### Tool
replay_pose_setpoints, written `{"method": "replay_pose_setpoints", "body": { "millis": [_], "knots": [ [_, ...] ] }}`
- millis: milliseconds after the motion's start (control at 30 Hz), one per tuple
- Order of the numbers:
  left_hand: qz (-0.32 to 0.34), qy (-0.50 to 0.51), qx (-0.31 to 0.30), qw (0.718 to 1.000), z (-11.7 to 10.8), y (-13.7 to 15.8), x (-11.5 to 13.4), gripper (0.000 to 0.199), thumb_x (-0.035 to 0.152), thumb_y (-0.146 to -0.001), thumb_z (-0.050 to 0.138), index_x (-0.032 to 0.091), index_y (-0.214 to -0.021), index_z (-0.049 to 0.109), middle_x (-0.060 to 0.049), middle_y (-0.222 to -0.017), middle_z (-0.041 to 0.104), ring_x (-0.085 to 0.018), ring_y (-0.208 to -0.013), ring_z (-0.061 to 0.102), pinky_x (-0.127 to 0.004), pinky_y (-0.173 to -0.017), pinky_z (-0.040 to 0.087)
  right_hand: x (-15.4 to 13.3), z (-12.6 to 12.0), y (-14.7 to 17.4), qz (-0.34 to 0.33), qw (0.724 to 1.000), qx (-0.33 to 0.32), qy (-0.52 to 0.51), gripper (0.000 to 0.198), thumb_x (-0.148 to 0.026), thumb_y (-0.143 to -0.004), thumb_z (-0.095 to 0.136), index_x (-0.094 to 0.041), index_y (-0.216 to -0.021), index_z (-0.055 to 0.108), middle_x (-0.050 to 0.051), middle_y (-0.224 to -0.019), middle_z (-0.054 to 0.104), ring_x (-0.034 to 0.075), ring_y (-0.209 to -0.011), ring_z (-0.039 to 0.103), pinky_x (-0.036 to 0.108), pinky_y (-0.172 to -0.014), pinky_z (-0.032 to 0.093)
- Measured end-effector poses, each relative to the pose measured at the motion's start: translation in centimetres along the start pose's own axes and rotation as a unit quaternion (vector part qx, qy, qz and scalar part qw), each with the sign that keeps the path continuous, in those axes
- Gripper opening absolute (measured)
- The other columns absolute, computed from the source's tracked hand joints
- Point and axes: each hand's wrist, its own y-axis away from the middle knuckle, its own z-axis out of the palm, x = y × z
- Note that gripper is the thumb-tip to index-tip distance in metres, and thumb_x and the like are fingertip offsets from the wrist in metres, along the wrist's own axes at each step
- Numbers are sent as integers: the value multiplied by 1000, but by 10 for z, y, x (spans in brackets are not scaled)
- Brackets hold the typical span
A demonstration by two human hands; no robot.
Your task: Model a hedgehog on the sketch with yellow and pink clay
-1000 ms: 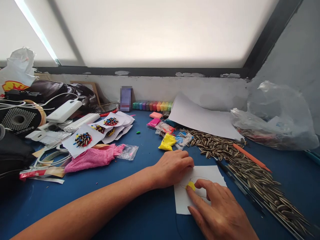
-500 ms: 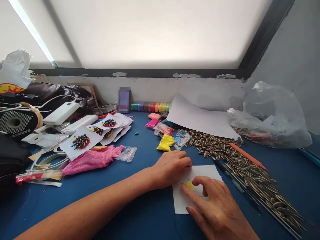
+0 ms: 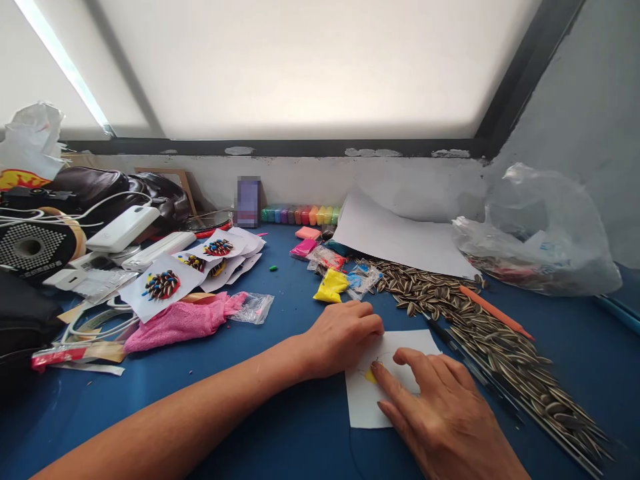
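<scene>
A square of white paper (image 3: 364, 410) with faint pencil lines lies on the blue table in front of me. My left hand (image 3: 345, 337) has its fingers curled and closed, holding the sheet down at its upper left edge; the fingertips are partly hidden. On the paper is a small flat patch of yellow clay (image 3: 370, 377). My right hand (image 3: 430, 403) is open, its index fingertip pressing on the upper right of that patch. The thumb rests lower on the sheet, and the other fingers are bent above it.
Sunflower seeds (image 3: 500, 340) spread along the right, with an orange pen (image 3: 495, 312) among them. Beyond my left hand lie a yellow clay packet (image 3: 331, 287) and other packets. At left are seed-decorated papers (image 3: 163, 287) and a pink cloth (image 3: 183, 323). A plastic bag (image 3: 545, 247) stands back right.
My right hand has shifted slightly right, and its index fingertip has moved from the yellow patch's left side to its upper right. My left hand stays in place.
</scene>
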Motion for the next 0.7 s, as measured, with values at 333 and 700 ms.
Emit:
{"method": "replay_pose_setpoints", "body": {
  "millis": [333,700],
  "knots": [
    [-5,-8,-10,1000,-2,-1,2,19,18,-95,43,19,-91,61,-3,-88,62,-14,-80,55,-26,-66,38,4,-3,1,12,1000,15,-2,33,-28,-98,41,-19,-118,67,12,-99,65,22,-88,60,35,-76,46],
    [6,-10,-3,1000,0,-1,-1,19,16,-94,44,18,-92,62,-2,-88,61,-14,-80,55,-27,-66,38,1,-8,1,26,997,-20,-67,26,-26,-95,46,-22,-106,70,7,-88,62,19,-77,58,32,-70,46]
  ]
}}
